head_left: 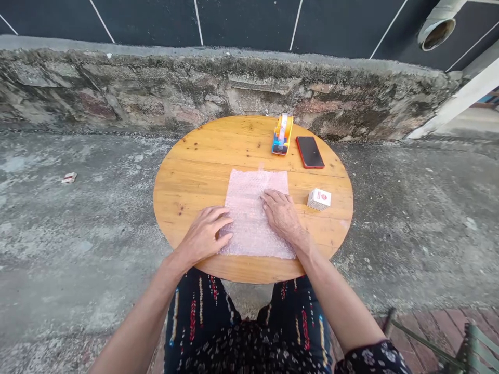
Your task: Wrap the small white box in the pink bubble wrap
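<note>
A pinkish sheet of bubble wrap [253, 234] lies flat on the round wooden table [191, 166]. My left hand [206, 231] rests at its left edge, fingers apart and a little curved, holding nothing. On the sheet's right half my right hand [281, 212] lies palm down with its fingers stretched out. To the right of that hand stands a small white box [319, 199] with red print on top. Behind the sheet are a yellow and blue tape dispenser [283, 135] and a phone [310, 152] with a red edge, screen up.
A low stone wall [175, 96] runs behind the table, with dark tiles above it. A pipe [438, 32] juts out at the upper right. Part of a green metal chair [468, 348] shows at the lower right. A crumpled packet [69, 177] lies on the concrete floor.
</note>
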Tool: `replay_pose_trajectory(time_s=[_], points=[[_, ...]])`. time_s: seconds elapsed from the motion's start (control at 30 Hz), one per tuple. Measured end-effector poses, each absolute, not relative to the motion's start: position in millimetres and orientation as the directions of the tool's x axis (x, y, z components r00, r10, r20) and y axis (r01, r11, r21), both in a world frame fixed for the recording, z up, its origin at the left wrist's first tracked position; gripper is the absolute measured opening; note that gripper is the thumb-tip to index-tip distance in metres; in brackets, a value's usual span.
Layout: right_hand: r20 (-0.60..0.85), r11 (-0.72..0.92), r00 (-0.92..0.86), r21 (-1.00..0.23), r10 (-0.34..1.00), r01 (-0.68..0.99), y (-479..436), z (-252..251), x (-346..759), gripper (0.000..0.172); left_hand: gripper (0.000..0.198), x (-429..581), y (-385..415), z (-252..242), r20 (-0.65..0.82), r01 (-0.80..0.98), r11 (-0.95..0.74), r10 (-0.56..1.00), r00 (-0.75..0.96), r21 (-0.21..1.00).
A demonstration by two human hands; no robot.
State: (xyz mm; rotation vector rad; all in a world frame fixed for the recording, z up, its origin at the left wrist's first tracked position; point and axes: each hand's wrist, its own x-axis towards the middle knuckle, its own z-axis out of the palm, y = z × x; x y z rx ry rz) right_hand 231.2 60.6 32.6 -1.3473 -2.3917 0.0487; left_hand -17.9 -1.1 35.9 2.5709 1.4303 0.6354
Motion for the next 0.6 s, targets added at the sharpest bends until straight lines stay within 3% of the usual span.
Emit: replay_pose_trajectory(time_s=[0.17,0.43,0.6], points=[[0.327,0.546,-0.461,-0.251,0.825,0.799,61.5,31.7,232.8,0.033,0.019,-17.0,-8.1,40.3,0.4,0.786,-0.488,0.853,0.336,0.379],[0.353,0.552,-0.451,-0.275,0.82,0.788,61.5,29.8,233.2,0.033,0.02,34.1,20.0,32.8,0.407,0.694,-0.575,0.812,0.418,0.434],[0.386,0.554,-0.415,-0.401,0.824,0.729,61.4,33.6,240.0,0.031,0.021,31.1,23.3,19.8,0.428,0.686,-0.572,0.812,0.396,0.45]])
